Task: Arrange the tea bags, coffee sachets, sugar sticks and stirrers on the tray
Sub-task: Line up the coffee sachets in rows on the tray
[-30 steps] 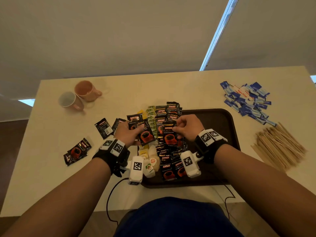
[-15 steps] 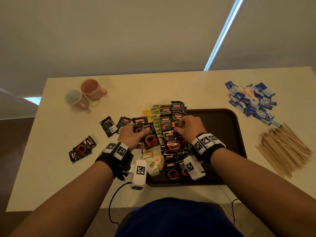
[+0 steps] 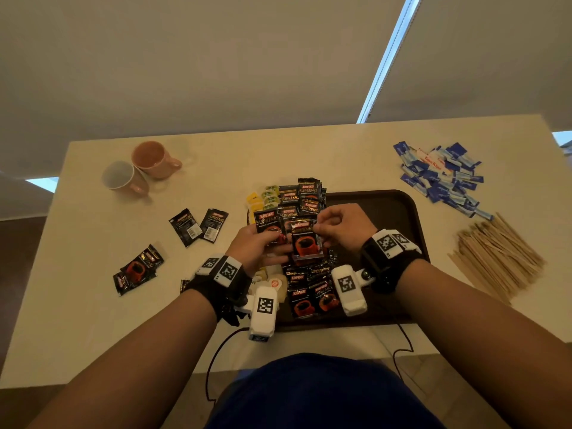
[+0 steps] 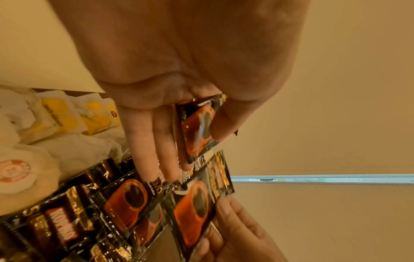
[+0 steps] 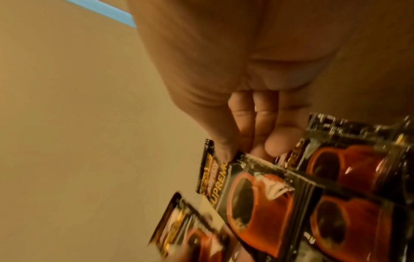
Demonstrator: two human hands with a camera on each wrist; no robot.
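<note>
Left hand: the left hand (image 3: 258,243) held one coffee sachet (image 3: 268,226) between thumb and fingers, over the left edge of the tray (image 3: 399,209).
Right hand: the right hand (image 3: 340,226) pinched the top of another coffee sachet (image 3: 306,243) with thumb and fingertips; this one stood lifted between both hands.
Sachets on tray: a column of dark coffee sachets (image 3: 305,289) lay along the left part of the tray, from its far edge to its near edge.
Tea bags: the tea bags (image 3: 272,281) lay at the near left corner of the tray, just beside the column.
Sachets on table: four loose sachets (image 3: 198,226) lay near the left edge of the table (image 3: 93,305).
Sugar sticks: the blue pile (image 3: 441,178) was at the far right corner of the table.
Stirrers: the wooden stirrers (image 3: 498,255) lay at the right edge, beside the tray.
Cups: two cups (image 3: 140,170) stood at the far left corner, touching.
</note>
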